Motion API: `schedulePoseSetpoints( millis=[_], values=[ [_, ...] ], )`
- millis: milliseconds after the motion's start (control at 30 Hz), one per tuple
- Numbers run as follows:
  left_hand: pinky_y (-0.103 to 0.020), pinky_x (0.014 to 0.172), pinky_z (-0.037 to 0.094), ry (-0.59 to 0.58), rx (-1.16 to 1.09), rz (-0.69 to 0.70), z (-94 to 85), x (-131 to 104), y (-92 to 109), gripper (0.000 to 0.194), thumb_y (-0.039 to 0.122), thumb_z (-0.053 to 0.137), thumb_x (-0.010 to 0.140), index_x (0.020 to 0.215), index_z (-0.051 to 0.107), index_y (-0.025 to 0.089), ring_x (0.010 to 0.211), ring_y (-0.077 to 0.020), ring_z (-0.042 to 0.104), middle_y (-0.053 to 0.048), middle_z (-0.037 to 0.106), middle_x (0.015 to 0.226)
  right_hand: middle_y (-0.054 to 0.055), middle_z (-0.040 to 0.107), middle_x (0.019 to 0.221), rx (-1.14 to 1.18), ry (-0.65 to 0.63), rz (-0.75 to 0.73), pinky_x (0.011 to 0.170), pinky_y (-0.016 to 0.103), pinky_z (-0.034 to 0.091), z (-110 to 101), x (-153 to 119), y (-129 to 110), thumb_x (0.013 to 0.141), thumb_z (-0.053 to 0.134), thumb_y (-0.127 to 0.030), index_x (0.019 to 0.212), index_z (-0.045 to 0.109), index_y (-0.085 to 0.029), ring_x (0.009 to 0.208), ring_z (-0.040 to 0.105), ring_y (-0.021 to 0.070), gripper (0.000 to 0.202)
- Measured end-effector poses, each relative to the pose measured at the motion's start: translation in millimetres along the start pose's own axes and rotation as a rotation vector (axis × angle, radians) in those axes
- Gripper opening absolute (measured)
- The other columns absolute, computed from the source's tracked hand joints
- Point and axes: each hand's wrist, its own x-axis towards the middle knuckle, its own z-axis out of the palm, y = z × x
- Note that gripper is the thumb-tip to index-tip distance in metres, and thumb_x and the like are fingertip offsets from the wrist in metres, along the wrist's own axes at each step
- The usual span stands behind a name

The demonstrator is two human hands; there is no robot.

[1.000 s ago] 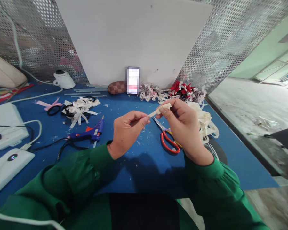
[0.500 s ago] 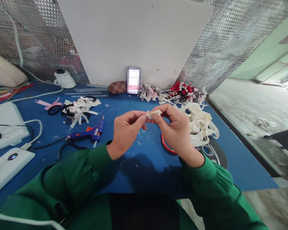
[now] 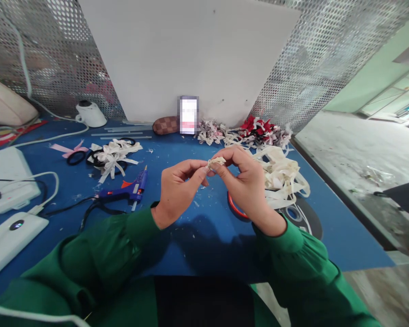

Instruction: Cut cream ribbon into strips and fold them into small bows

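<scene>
A small cream ribbon bow [image 3: 218, 161] is pinched between my two hands above the middle of the blue table. My left hand [image 3: 182, 188] grips its left end with thumb and fingertips. On its right side, my right hand [image 3: 243, 181] closes thumb and forefinger on the folds; the fingers partly cover the bow. Beside my right wrist lies a heap of cream ribbon [image 3: 282, 172]. A red-rimmed ring [image 3: 236, 208] shows partly under the right hand. Left of my hands rests a blue glue gun [image 3: 126, 190] with an orange trigger.
White bows with black hair ties [image 3: 114, 156] and a pink bow [image 3: 71, 150] lie at left. A phone [image 3: 189, 116] leans by a checkered case [image 3: 165, 126]. Red and grey bows [image 3: 259, 129] pile at back right. A power bank [image 3: 17, 240] and black reel [image 3: 310, 218] flank my arms.
My right hand has shifted slightly left, closer to my left hand, and less of the bow's right end shows. The left hand keeps its grip. The whole view has moved a little.
</scene>
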Motion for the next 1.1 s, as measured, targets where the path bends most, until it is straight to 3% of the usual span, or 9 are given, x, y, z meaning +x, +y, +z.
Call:
schedulePoseSetpoints(
  millis=[200,367,500,633,767,967,1100],
  values=[
    [-0.024,0.06,0.054,-0.006,0.165,0.099,-1.2,0.4,2.8,0.008,0.021,0.068,0.088,0.088,0.076,0.02,0.058,-0.011,0.064,0.001,0.076,0.077,0.001,0.071,0.088,0.07,-0.019,0.059,0.07,0.03,0.051,-2.4,0.3,-0.2,0.09,0.066,-0.016,0.086,0.068,-0.022,0.071,0.063,0.014,0.008],
    [-0.024,0.061,0.054,-0.028,0.276,0.171,-4.2,1.6,3.9,0.011,0.019,0.065,0.089,0.089,0.076,0.021,0.06,-0.0111,0.065,0.001,0.077,0.079,0.003,0.075,0.09,0.05,-0.094,0.057,0.077,0.031,0.052,-6.1,2.9,0.6,0.09,0.065,-0.014,0.079,0.07,-0.022,0.085,0.068,0.0176,0.014],
    [-0.023,0.06,0.053,-0.075,0.198,0.104,-3.9,4.3,3.5,0.009,0.023,0.067,0.091,0.089,0.075,0.02,0.059,-0.0108,0.063,0.0,0.075,0.077,0.001,0.073,0.083,0.003,-0.053,0.037,0.073,0.029,0.05,-7.0,3.9,0.4,0.091,0.065,-0.014,0.076,0.068,-0.021,0.078,0.066,0.0161,0.016],
    [-0.023,0.059,0.053,-0.068,0.051,-0.014,-2.7,6.8,3.4,0.019,0.034,0.062,0.096,0.092,0.071,0.018,0.062,-0.0116,0.066,-0.001,0.073,0.078,0.0,0.072,0.081,-0.01,0.006,0.076,0.07,0.027,0.048,-9.5,4.2,-1.2,0.09,0.066,-0.014,0.081,0.07,-0.02,0.073,0.063,0.0134,0.011],
    [-0.025,0.063,0.053,-0.045,-0.027,0.003,-3.5,6.2,0.1,0.02,0.04,0.062,0.096,0.099,0.064,0.02,0.07,-0.0139,0.071,-0.001,0.07,0.087,-0.001,0.072,0.081,-0.001,0.026,0.141,0.07,0.027,0.048,-14.2,6.0,-1.3,0.09,0.067,-0.014,0.084,0.072,-0.018,0.073,0.063,0.0126,0.008],
    [-0.025,0.067,0.05,-0.021,0.232,0.163,-5.4,2.3,-1.9,0.026,0.033,0.082,0.078,0.091,0.063,0.02,0.073,-0.0134,0.065,0.001,0.069,0.084,-0.001,0.072,0.08,0.004,0.04,0.138,0.069,0.027,0.048,-16.2,6.6,-1.0,0.088,0.067,-0.014,0.084,0.072,-0.018,0.073,0.063,0.0129,0.008],
    [-0.024,0.065,0.046,0.038,0.382,0.205,-5.3,3.4,1.9,0.009,0.025,0.073,0.086,0.081,0.068,0.02,0.068,-0.0107,0.059,0.003,0.07,0.077,-0.001,0.073,0.081,-0.013,0.036,0.133,0.07,0.027,0.049,-16.2,6.6,-2.6,0.088,0.067,-0.015,0.085,0.072,-0.019,0.074,0.063,0.0131,0.007]
  ],
)
